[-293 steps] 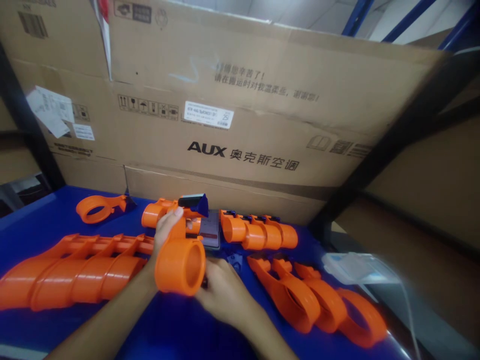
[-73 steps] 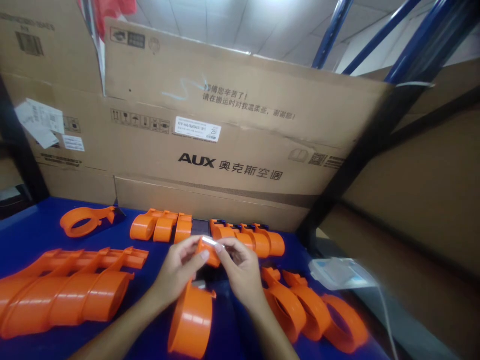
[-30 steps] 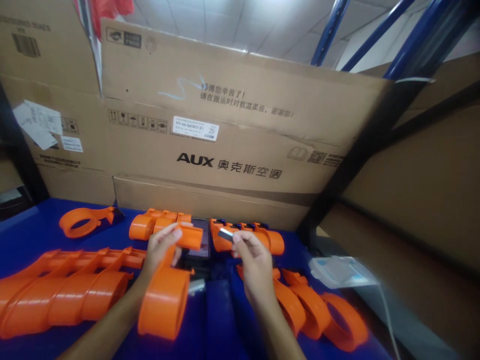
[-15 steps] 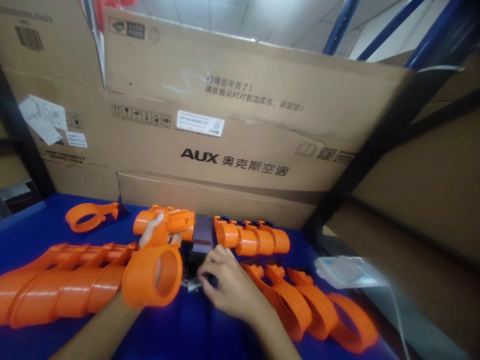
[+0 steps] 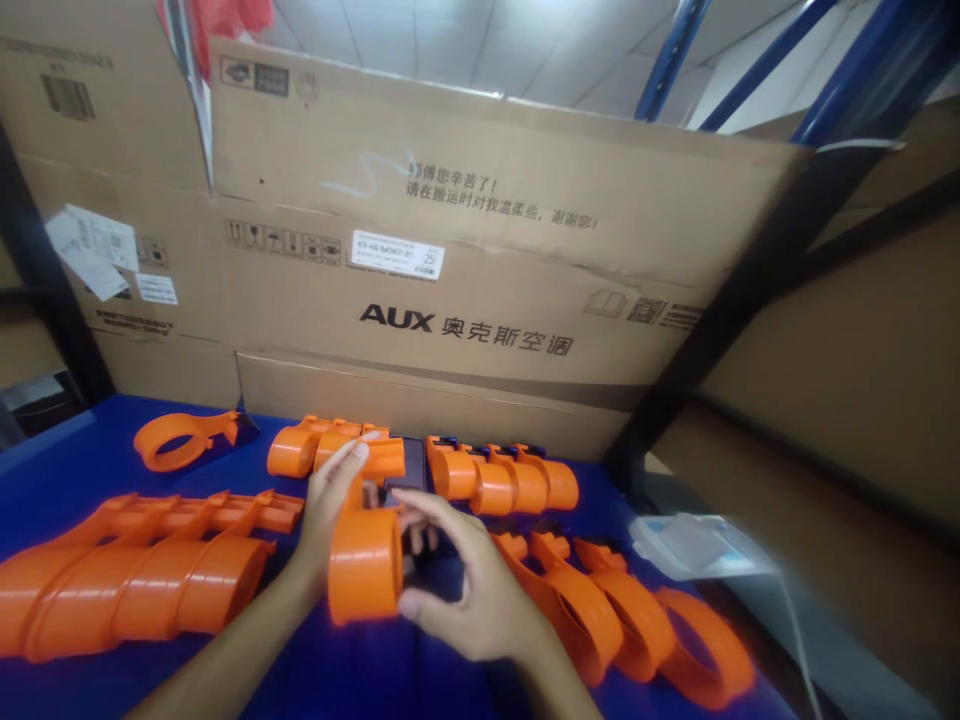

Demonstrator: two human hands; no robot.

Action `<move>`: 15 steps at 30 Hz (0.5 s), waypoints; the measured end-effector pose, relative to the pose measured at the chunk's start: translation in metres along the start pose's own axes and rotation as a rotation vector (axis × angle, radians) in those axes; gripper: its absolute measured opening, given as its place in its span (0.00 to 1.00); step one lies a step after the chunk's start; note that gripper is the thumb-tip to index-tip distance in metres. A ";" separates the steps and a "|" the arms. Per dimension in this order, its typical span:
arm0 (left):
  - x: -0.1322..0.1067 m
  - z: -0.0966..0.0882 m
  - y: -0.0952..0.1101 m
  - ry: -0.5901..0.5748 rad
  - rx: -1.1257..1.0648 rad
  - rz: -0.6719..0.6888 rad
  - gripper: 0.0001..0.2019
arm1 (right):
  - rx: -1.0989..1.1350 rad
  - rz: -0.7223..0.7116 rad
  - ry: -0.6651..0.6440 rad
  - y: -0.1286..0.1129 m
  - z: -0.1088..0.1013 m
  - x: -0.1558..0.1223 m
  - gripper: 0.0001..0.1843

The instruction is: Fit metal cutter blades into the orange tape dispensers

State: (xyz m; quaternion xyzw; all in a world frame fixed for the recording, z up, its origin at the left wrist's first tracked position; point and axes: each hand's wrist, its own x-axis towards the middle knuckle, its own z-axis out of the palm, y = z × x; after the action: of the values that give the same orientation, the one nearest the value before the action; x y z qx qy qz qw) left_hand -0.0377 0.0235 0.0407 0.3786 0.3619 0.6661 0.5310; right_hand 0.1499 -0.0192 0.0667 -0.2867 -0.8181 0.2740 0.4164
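Evidently, the left fingers (image 5: 349, 464) wrap around the orange holder (image 5: 364, 567).

AUX-printed cardboard (image 5: 480, 295), black post (image 5: 739, 290), blue beam (image 5: 673, 60), ceiling panels (image 5: 454, 40)

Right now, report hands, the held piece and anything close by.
Left hand gripping orange holder, ring end low. Right hand spread beside the ring, contact unclear. Left row of orange holders and right-hand orange loops flank both forearms.
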 end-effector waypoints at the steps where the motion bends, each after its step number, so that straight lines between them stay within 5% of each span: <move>1: 0.000 0.003 -0.001 0.019 0.002 0.018 0.19 | -0.003 -0.009 -0.005 0.000 0.001 0.000 0.44; 5: 0.001 0.009 -0.005 0.048 0.122 0.103 0.23 | -0.012 0.003 -0.038 0.002 0.003 0.002 0.47; 8: -0.008 0.002 0.005 0.006 0.331 0.364 0.28 | -0.040 0.032 0.015 0.006 0.003 0.002 0.41; 10: -0.019 -0.008 0.021 -0.203 0.520 0.565 0.32 | -0.049 0.017 0.057 0.009 0.002 0.002 0.41; 12: -0.029 -0.022 0.040 -0.586 0.830 0.630 0.35 | -0.032 -0.018 0.060 0.010 0.004 0.001 0.43; 15: -0.034 -0.046 0.061 -0.819 1.108 0.637 0.50 | 0.018 -0.042 -0.004 0.011 0.012 0.000 0.48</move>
State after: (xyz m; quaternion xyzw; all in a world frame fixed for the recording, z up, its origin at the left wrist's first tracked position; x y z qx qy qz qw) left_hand -0.0996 -0.0246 0.0698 0.8933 0.2908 0.3142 0.1370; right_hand 0.1424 -0.0146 0.0532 -0.2654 -0.8222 0.2732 0.4230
